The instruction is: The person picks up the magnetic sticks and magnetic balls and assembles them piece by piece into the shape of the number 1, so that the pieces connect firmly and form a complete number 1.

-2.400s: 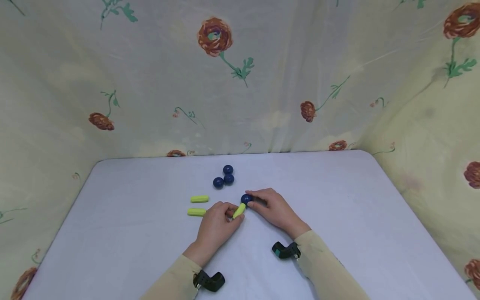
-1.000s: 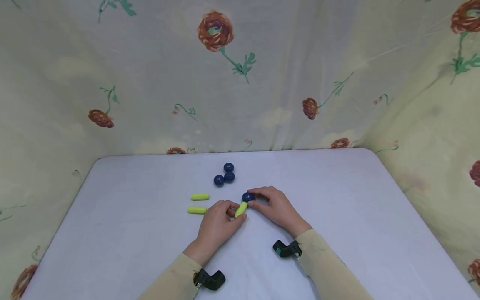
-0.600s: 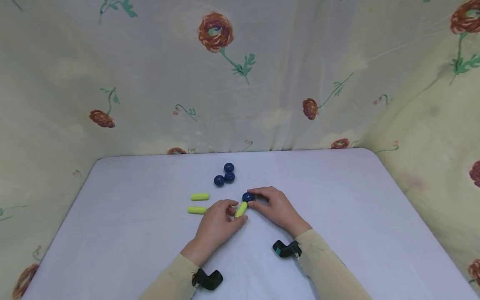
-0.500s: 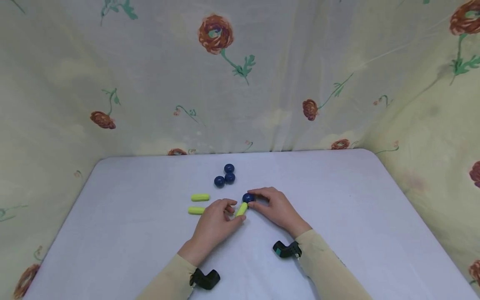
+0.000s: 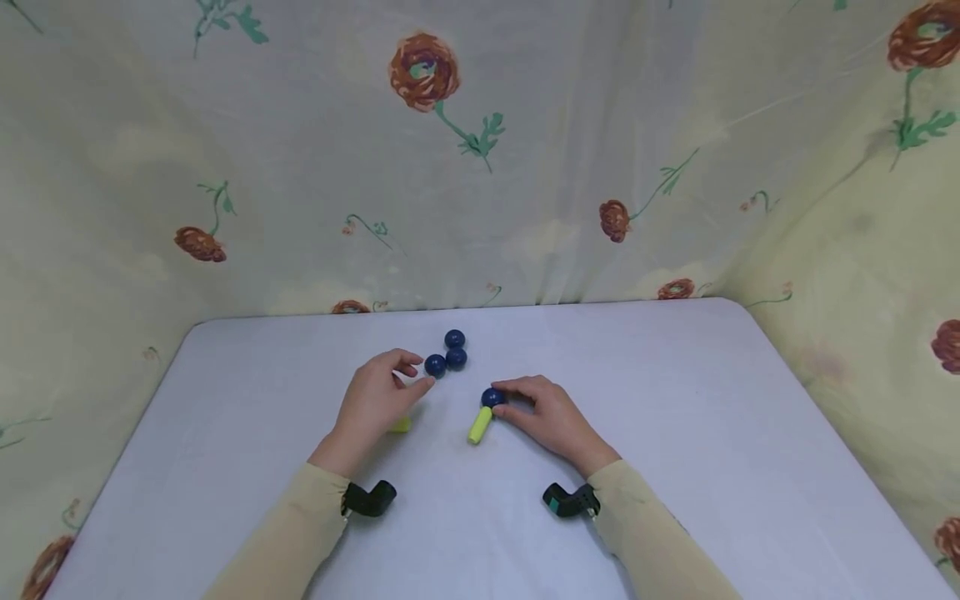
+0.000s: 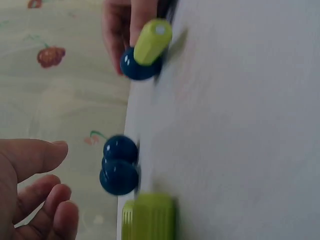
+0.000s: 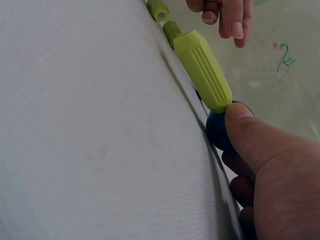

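My right hand [image 5: 547,417] pinches a dark blue ball [image 5: 492,398] between thumb and fingers. A yellow-green ribbed rod [image 5: 480,426] meets that ball at one end; in the right wrist view the rod [image 7: 204,72] slants away from the ball, the thumb at their join. My left hand [image 5: 375,400] hovers beside a group of three dark blue balls, its thumb and fingers spread around the nearest ball [image 5: 435,365]. Contact with it is not clear in the head view; in the left wrist view a gap shows between the fingertips [image 6: 61,146] and the balls [image 6: 119,177].
Two other blue balls [image 5: 455,348] touch in the group. A second yellow-green rod [image 5: 401,425] is partly hidden under the left hand. In the right wrist view two rods [image 7: 158,10] lie beyond the held one. A floral cloth [image 5: 525,167] hangs behind the white table [image 5: 675,467].
My left hand has let go of the yellow-green rod and moved left and away, toward the three balls. The rod stays against the ball in my right hand, which has hardly moved.
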`<act>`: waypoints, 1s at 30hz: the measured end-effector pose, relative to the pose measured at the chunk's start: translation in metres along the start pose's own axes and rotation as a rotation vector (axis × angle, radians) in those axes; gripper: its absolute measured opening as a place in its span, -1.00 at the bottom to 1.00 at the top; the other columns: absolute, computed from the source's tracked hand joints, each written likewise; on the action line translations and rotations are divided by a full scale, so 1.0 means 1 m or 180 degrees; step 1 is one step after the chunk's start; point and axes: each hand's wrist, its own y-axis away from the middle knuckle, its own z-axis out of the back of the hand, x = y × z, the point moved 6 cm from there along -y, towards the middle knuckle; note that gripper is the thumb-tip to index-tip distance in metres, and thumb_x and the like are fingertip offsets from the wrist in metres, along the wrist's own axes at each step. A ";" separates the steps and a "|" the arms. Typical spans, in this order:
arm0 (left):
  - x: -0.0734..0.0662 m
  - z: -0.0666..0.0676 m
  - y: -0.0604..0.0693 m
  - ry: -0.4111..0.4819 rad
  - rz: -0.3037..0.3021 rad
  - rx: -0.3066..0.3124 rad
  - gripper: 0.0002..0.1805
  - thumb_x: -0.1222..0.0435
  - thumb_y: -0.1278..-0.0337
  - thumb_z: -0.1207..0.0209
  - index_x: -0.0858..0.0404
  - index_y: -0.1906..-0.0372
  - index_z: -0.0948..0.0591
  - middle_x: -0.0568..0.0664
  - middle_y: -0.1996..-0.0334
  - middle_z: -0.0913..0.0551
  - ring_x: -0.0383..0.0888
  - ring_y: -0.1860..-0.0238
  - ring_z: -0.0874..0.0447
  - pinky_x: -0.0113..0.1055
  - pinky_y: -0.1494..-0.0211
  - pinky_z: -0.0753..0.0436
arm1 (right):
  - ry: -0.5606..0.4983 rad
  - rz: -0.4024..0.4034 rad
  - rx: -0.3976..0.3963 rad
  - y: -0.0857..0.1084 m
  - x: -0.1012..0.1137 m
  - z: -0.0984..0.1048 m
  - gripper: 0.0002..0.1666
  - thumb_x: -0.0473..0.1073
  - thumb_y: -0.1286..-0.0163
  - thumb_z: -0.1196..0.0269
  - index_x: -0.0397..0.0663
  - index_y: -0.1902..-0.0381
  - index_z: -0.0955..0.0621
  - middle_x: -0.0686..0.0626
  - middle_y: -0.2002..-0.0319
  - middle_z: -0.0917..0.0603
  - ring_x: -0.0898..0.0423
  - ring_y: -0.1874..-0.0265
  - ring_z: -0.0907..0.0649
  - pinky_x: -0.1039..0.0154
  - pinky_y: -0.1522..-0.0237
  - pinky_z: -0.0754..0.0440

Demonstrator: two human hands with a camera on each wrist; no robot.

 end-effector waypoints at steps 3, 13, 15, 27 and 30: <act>0.006 0.003 -0.011 -0.0052 -0.0003 0.0088 -0.53 0.03 -0.17 -0.35 0.13 -0.12 -0.62 -0.06 0.08 -0.64 -0.06 0.12 -0.56 -0.15 0.10 -0.56 | -0.0003 0.0000 0.0005 0.001 0.000 0.000 -0.51 0.20 -0.34 -0.30 0.31 -0.19 -0.62 0.26 -0.08 -0.63 0.23 -0.11 -0.55 0.14 -0.16 -0.49; 0.018 -0.006 -0.040 -0.0072 0.0102 0.0599 -0.47 0.02 -0.17 -0.33 0.11 -0.21 -0.58 -0.03 -0.12 -0.59 0.01 -0.12 -0.51 -0.04 -0.14 -0.51 | 0.0009 0.0041 -0.0026 0.001 0.000 0.000 -0.51 0.20 -0.34 -0.30 0.34 -0.21 -0.62 0.28 -0.07 -0.63 0.25 -0.12 -0.55 0.14 -0.16 -0.49; 0.018 -0.009 -0.044 -0.0057 0.0150 0.0676 -0.47 0.01 -0.18 -0.33 0.10 -0.21 -0.58 -0.03 -0.12 -0.58 0.00 -0.11 -0.51 -0.04 -0.13 -0.52 | 0.0017 0.0049 -0.0021 0.001 0.000 0.000 -0.51 0.20 -0.34 -0.29 0.34 -0.21 -0.61 0.28 -0.08 -0.63 0.25 -0.11 -0.55 0.15 -0.16 -0.49; 0.017 -0.022 -0.057 -0.0089 0.0102 0.1063 -0.39 0.00 -0.23 -0.28 0.19 -0.31 -0.51 0.08 -0.21 -0.54 0.06 -0.19 -0.48 0.00 -0.25 -0.43 | 0.0028 0.0060 0.0003 0.001 0.001 0.001 -0.51 0.16 -0.37 -0.29 0.32 -0.23 -0.61 0.26 -0.06 -0.65 0.25 -0.10 -0.55 0.14 -0.15 -0.50; 0.017 -0.024 -0.059 -0.0130 0.0083 0.1068 -0.38 -0.03 -0.23 -0.27 0.16 -0.31 -0.51 0.09 -0.21 -0.54 0.05 -0.19 -0.48 0.01 -0.25 -0.42 | 0.0031 0.0065 0.0006 0.001 0.001 0.000 -0.51 0.16 -0.37 -0.29 0.31 -0.24 -0.60 0.26 -0.07 -0.64 0.25 -0.10 -0.55 0.14 -0.14 -0.51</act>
